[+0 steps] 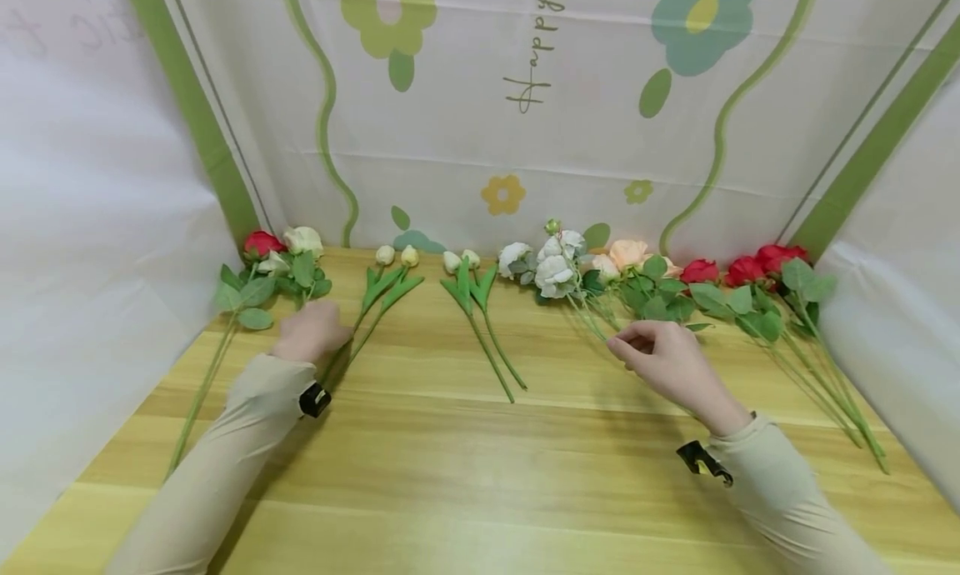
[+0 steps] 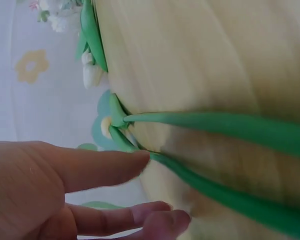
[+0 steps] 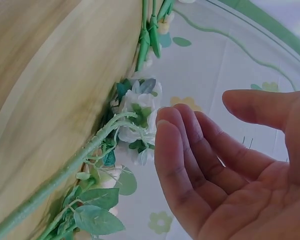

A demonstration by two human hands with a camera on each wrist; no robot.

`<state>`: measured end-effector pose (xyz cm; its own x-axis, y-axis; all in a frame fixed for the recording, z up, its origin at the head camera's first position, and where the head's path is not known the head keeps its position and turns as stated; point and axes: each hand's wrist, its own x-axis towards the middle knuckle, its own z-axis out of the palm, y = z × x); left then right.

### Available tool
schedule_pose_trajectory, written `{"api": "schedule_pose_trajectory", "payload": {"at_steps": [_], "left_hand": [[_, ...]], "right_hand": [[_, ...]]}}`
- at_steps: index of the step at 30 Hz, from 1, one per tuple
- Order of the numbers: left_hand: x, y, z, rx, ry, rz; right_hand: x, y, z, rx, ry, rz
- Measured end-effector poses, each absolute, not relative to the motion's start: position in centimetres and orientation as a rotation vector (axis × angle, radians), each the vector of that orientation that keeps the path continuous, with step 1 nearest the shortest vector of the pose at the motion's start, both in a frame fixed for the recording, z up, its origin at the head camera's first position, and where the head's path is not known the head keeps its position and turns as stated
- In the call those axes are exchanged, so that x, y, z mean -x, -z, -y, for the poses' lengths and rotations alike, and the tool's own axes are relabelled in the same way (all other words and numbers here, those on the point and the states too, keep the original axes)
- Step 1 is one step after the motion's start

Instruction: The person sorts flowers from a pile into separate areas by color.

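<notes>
My left hand (image 1: 311, 332) is low over the table, just left of a pair of cream tulips (image 1: 409, 257). The left wrist view shows its thumb and fingers apart beside the tulips' green stems and leaves (image 2: 230, 125); the thumb tip overlaps one of them, and I cannot tell whether it touches. The right hand (image 1: 671, 362) hovers by the stems of the white flowers (image 1: 556, 277). In the right wrist view, its fingers bend loosely, with a gap to the thumb and nothing held. The white flowers' stem (image 3: 55, 182) runs beside the fingertips.
Another tulip pair (image 1: 480, 329) lies mid-table. Red and white roses (image 1: 262, 244) lie far left; peach flowers (image 1: 628, 253) and red roses (image 1: 780, 258) lie right. A printed cloth (image 1: 450, 133) stands behind the wooden table (image 1: 465, 475), with white side walls (image 1: 97, 225).
</notes>
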<state>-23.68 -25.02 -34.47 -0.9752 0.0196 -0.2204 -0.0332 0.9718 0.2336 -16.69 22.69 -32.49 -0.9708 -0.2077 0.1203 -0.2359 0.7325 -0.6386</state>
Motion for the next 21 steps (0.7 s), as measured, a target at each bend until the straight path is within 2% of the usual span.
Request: {"api": "schedule_pose_trajectory", "payload": {"at_steps": [21], "left_hand": [[24.2,34.3,24.4,0.005,-0.334,-2.827]], "right_hand": [[17.0,32.7,-21.6,-0.430,-1.112,2.859]]}}
